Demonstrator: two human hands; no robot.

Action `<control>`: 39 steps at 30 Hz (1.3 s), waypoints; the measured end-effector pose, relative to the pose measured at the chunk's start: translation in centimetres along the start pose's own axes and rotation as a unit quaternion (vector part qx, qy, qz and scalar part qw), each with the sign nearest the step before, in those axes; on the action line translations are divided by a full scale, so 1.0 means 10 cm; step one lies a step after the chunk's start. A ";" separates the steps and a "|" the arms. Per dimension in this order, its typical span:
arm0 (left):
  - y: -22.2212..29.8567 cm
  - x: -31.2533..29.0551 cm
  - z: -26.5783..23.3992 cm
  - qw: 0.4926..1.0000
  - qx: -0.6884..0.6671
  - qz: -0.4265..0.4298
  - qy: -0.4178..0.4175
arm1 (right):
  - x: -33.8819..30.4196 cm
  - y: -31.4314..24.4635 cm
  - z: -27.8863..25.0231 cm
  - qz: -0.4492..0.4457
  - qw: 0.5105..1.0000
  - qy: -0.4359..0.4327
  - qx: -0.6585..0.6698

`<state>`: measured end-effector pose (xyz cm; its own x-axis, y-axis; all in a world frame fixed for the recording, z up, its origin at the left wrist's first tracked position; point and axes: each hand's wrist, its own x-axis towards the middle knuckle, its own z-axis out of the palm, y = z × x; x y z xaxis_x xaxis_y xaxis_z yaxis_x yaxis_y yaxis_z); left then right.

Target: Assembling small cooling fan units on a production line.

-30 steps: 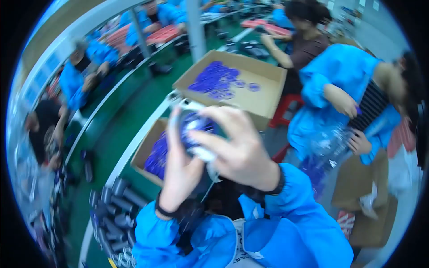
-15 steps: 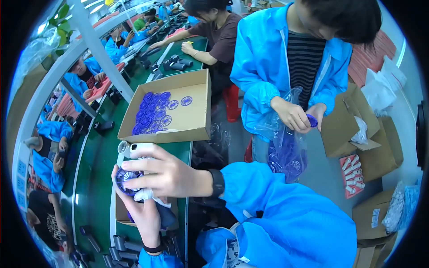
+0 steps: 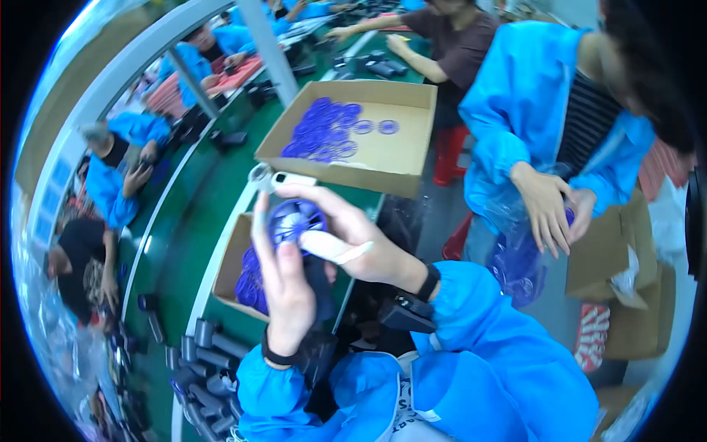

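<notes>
In front of me, both hands hold a dark handheld fan with a purple spoked round front (image 3: pixel 296 219). My left hand (image 3: pixel 283 283) is closed on its near left side, thumb at the lower rim. Along the far and right side curl the fingers of my right hand (image 3: pixel 357 232); a white covering is on its thumb, which presses the purple front. Most of the fan's dark body is hidden by my hands. Just behind lie a clear round-ended piece (image 3: pixel 260 175) and a white piece (image 3: pixel 294 180). Purple parts fill a small cardboard box (image 3: pixel 230 274) beside my left hand.
A large cardboard tray (image 3: pixel 368 177) of purple spoked discs (image 3: pixel 322 132) stands on the green bench (image 3: pixel 184 243). Several dark fan bodies (image 3: pixel 210 361) lie at lower left. At right, a co-worker in a blue jacket (image 3: pixel 508 88) handles a purple part near a plastic bag (image 3: pixel 519 265).
The view has shifted, so the tray and bench appear farther right. My right hand has moved off the fan's front to its side, thumb on it. The co-worker's hand has spread open.
</notes>
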<state>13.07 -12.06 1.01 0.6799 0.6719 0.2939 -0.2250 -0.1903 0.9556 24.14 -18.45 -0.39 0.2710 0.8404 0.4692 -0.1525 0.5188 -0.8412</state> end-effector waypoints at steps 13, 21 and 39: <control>-0.07 0.03 -0.22 0.986 0.121 0.111 0.024 | 0.14 0.19 0.11 -0.043 0.998 -0.005 0.036; -0.13 0.07 -0.27 0.996 0.021 0.079 -0.024 | 0.18 0.19 -0.01 -0.051 0.998 0.035 -0.031; -0.24 1.32 -1.51 0.978 0.152 -0.131 0.058 | -0.01 0.69 -0.32 -0.128 0.838 -0.160 -0.506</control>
<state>12.05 8.12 2.31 0.5984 0.7996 0.0499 0.1772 -0.1929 0.9651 26.09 -15.48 -7.13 -0.1219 0.8051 0.5805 0.7989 0.4266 -0.4240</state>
